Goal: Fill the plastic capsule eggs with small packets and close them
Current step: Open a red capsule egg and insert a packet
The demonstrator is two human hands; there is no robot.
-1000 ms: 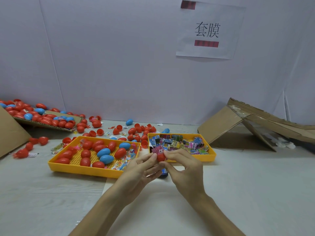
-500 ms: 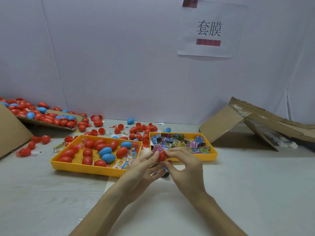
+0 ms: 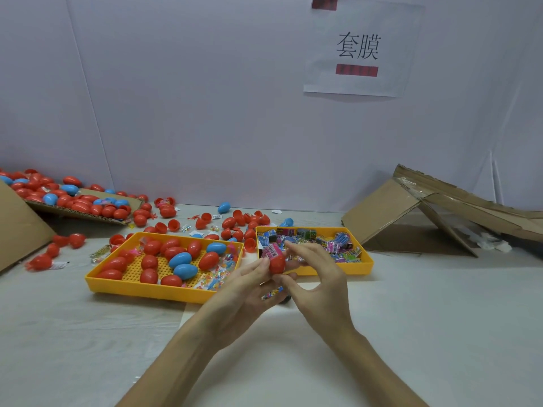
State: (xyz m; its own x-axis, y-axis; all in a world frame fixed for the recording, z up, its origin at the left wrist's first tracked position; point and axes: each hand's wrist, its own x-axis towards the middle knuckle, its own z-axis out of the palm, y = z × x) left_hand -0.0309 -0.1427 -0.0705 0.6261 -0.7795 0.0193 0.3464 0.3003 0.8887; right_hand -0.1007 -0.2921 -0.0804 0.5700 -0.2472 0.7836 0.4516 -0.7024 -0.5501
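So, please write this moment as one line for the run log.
step: filling | left hand holds egg | packet sticks out on top | right hand pinches egg | egg not closed

Pale lilac-white wall panels (image 3: 205, 98) run right across the back, a slanted seam (image 3: 88, 92) showing on the left. High on the right hangs a white paper sign (image 3: 323, 54) with two black characters and a red block (image 3: 356, 70) beneath them. Down below, the worktop (image 3: 440, 304) is off-white, and a brighter white sheet (image 3: 279, 362) lies flat on its near middle. Far right, flattened brown cardboard (image 3: 382, 212) leans up tent-like against the wall, throwing a dark shadow underneath. Another cardboard slab (image 3: 17, 227) slopes in at the left edge. The light is soft and even.
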